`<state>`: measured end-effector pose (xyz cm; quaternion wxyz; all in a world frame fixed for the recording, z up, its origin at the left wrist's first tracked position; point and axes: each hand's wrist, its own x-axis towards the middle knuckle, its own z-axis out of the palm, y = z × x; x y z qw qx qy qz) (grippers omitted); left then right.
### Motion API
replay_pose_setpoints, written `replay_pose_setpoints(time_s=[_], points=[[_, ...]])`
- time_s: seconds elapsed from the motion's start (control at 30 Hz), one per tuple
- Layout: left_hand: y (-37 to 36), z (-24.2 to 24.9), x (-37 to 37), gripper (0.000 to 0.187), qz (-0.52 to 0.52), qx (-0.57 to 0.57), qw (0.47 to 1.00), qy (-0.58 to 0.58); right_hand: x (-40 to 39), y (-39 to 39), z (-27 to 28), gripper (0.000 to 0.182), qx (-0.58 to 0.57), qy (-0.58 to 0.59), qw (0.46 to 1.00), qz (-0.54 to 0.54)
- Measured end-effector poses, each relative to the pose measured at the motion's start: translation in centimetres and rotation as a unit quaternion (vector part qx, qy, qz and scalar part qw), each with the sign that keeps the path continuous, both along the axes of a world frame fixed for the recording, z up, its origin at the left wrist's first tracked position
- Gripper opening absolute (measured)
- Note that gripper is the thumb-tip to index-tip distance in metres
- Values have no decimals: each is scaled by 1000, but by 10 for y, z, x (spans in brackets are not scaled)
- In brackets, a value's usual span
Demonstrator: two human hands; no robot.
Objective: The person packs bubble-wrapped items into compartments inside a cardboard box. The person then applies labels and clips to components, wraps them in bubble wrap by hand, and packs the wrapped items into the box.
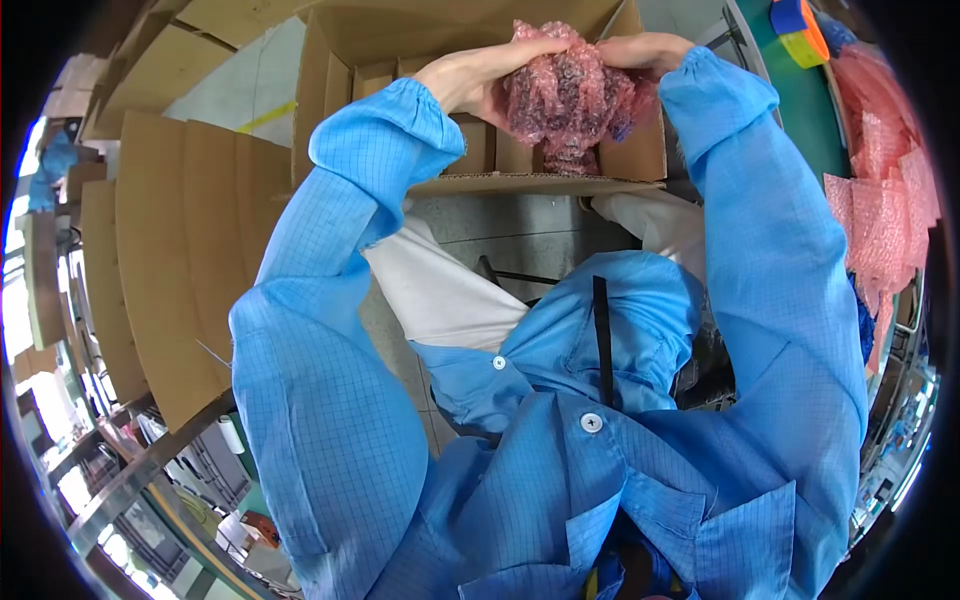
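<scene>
A bundle wrapped in pink bubble wrap [568, 95] is held between my two hands, above an open cardboard box [540, 185]. Something dark shows through the wrap, but I cannot make out what it is. My left hand [478, 78] grips the bundle's left side, its thumb lying over the top. On the opposite side, my right hand [648, 52] holds the upper right of the wrap, and most of its fingers are hidden behind it. Cardboard dividers [478, 145] form compartments inside the box.
On the right, a green table [790, 90] carries rolls of coloured tape [800, 35]. Loose pink bubble wrap sheets [885, 190] hang over its edge. The box's cardboard flap [190, 250] spreads out at left. A metal rail [150, 460] runs along the lower left.
</scene>
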<state>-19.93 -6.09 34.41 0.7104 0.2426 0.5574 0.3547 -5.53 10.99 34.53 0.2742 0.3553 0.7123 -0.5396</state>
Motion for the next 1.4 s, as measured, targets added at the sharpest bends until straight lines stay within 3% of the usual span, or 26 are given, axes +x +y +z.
replay_pose_setpoints(time_s=[0.07,0.2,0.3,0.4,0.5,0.53,0.57,0.6,0.63,0.73,0.8,0.83,0.87,0.93,1.0,1.07,1.17,1.27,1.3,1.4], points=[[-4,-10,1,87,3,23,999,49,-3,-2,-8,37,-26,-8,1000,-5],[6,-31,-10,86,5,9,1000,25,-7,12,-36,37,-104,-21,994,-34],[20,-37,-17,78,-21,-78,996,-33,3,7,-35,36,-97,-36,992,-78],[25,-32,-13,77,-36,-78,996,-12,27,5,-34,36,-184,137,962,-149],[35,-42,-3,79,-38,-120,992,-4,28,69,-153,38,-162,74,974,-137],[38,-50,-6,82,-37,-116,993,-13,21,66,-153,40,-214,44,967,-133],[43,-76,-7,84,-35,-116,992,-25,17,82,-184,41,-75,52,996,-14],[48,-98,-8,89,-55,-93,993,-54,13,100,-211,42,66,58,991,104],[50,-127,-4,88,-31,-75,995,-62,2,69,-162,44,185,9,977,106],[52,-149,25,84,29,-42,990,-133,5,63,-134,53,98,45,988,111],[49,-179,30,84,102,-65,984,-127,-8,71,-171,68,134,30,978,157],[49,-188,37,81,115,-74,981,-137,-7,75,-187,88,151,15,973,175],[52,-194,43,77,128,-83,977,-146,-4,80,-207,88,145,14,975,171],[54,-206,45,77,112,-87,974,-178,2,78,-234,107,106,-59,980,157],[55,-222,31,75,59,-158,969,-182,-6,72,-244,106,117,-94,972,180],[52,-231,31,73,44,-184,967,-172,-5,62,-253,90,33,-173,976,125],[46,-254,36,70,75,-219,956,-181,-8,61,-269,93,8,-170,972,163],[31,-274,56,59,213,-221,921,-240,-19,59,-280,93,59,-143,959,239],[23,-281,62,59,213,-224,920,-240,-23,58,-283,93,56,-142,959,238],[12,-278,89,58,318,-154,887,-297,-26,53,-285,87,85,-104,943,304]])
